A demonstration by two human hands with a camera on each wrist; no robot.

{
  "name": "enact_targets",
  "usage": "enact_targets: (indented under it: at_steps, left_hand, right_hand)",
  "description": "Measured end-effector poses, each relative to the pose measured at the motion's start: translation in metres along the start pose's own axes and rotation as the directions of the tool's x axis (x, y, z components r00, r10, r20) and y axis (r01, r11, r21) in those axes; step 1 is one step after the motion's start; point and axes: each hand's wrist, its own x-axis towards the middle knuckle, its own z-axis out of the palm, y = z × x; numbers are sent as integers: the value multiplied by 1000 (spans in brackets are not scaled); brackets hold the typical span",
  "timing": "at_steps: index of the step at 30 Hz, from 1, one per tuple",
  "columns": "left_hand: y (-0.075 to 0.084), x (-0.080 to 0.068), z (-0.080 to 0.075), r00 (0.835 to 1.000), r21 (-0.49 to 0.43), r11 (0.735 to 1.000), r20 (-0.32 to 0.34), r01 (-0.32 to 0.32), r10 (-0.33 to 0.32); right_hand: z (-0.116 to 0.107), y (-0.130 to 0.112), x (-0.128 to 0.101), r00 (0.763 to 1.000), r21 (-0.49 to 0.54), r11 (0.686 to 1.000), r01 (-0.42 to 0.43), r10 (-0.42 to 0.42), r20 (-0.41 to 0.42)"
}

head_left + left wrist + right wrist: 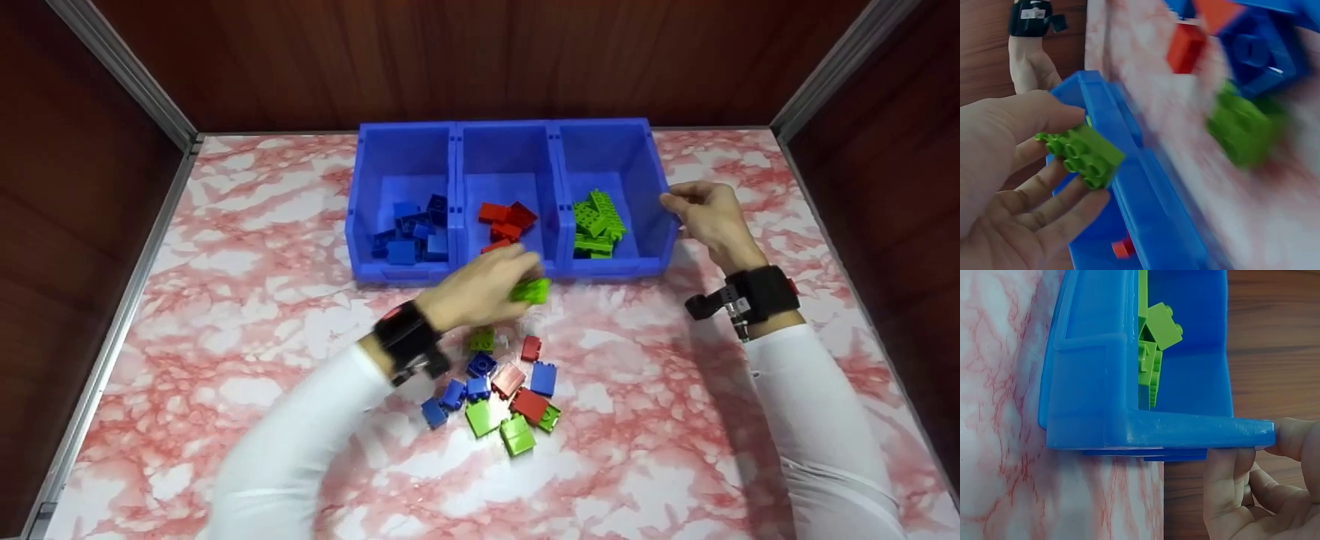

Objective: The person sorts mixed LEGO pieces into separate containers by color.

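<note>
Leftmost, blue bin (401, 161) holds blue bricks (414, 231); middle bin (506, 154) holds red bricks (507, 220); right bin (615, 150) holds green bricks (598, 223). All three stand side by side at the back of the pink-marbled bench (225, 247). Left hand (480, 289) is just in front of the middle bin, thumb and fingers (1039, 185) clamped on a green brick (532, 290), studs outward in the left wrist view. Below it, a loose pile of mixed bricks (499, 394) lies on the bench. Right hand (709, 217) grips the right bin's outer wall, fingers (1224, 478) curled round its rim
</note>
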Motion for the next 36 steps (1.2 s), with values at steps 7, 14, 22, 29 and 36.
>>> enact_targets:
  at_steps: [7, 14, 22, 29, 36]
  left_hand:
    - [22, 56, 13, 992, 48, 993, -69, -103, 106]
    - [40, 107, 24, 989, 268, 961, -112, -62, 95]
    - [53, 144, 39, 988, 538, 843, -140, 16, 70]
    - [52, 146, 42, 996, 573, 819, -67, -12, 61]
    - [49, 125, 33, 995, 464, 881, 62, -95, 75]
  right_hand:
    - [1, 1, -1, 1000, -6, 1000, 9, -9, -5]
    - [0, 2, -1, 1000, -5, 1000, 24, -24, -6]
    - [1, 1, -1, 999, 2, 999, 32, -32, 0]
    - [3, -1, -1, 1000, 31, 999, 18, -18, 14]
    - [0, 1, 1, 1000, -4, 1000, 4, -4, 11]
